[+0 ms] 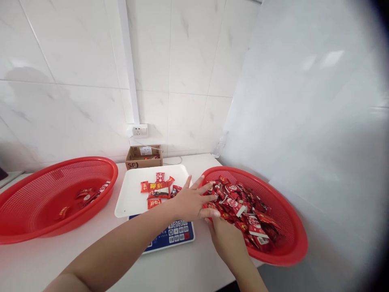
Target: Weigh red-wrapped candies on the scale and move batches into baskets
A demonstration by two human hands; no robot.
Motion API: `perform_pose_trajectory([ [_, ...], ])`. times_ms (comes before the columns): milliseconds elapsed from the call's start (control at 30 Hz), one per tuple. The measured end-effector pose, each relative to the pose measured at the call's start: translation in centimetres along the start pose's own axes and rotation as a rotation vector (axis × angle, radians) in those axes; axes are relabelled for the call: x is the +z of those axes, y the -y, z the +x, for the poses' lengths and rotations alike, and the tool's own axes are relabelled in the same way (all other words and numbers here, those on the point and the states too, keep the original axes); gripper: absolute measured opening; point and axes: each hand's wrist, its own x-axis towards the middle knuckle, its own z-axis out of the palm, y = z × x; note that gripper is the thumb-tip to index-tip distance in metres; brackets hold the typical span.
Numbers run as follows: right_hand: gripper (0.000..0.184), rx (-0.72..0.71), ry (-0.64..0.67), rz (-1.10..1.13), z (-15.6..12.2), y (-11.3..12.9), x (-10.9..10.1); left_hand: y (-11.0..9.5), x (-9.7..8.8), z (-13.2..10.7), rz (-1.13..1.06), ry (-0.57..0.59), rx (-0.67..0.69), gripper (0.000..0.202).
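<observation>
My left hand (194, 198) is stretched out over the left rim of the right-hand red plastic basket (293, 231), fingers spread and nothing in its grasp. My right hand (227, 241) is closed at the near left rim of that basket, just below my left thumb; its fingertips are partly hidden. Many small red-wrapped snack packets (234, 202) fill the basket. Beside my left forearm, several red packets (159, 190) lie on the white pan (130, 194) of a digital scale. The scale's blue keypad (178, 233) is partly covered by the forearm.
Another red perforated basket (45, 182) on the left contains a few packets. Behind the scale stands an open cardboard box (144, 162) with some packets inside. A wall socket (139, 130) sits above it. White sheeting (319, 121) borders the right side of the white table (182, 271).
</observation>
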Motion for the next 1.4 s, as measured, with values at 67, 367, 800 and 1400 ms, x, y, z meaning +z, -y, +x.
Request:
perform_pose_trajectory([
  [67, 0.04, 0.005, 0.015, 0.007, 0.0, 0.0, 0.0, -0.6, -0.1, 0.4, -0.027, 0.015, 0.014, 0.071],
  [367, 0.047, -0.009, -0.02, -0.001, 0.1, -0.4, 0.4, 3.7, 0.4, -5.1, -0.004, -0.005, -0.235, 0.071],
  [800, 0.048, -0.008, 0.0, -0.032, -0.1, -0.5, 0.6, 9.0, 1.1, -7.2, 0.024, 0.085, -0.395, 0.083],
  [1400, 0.053, 0.0, 0.023, -0.064, 0.0, -0.4, 0.4, 9.5, 2.9, -4.9, 0.021, -0.059, -0.464, 0.074],
])
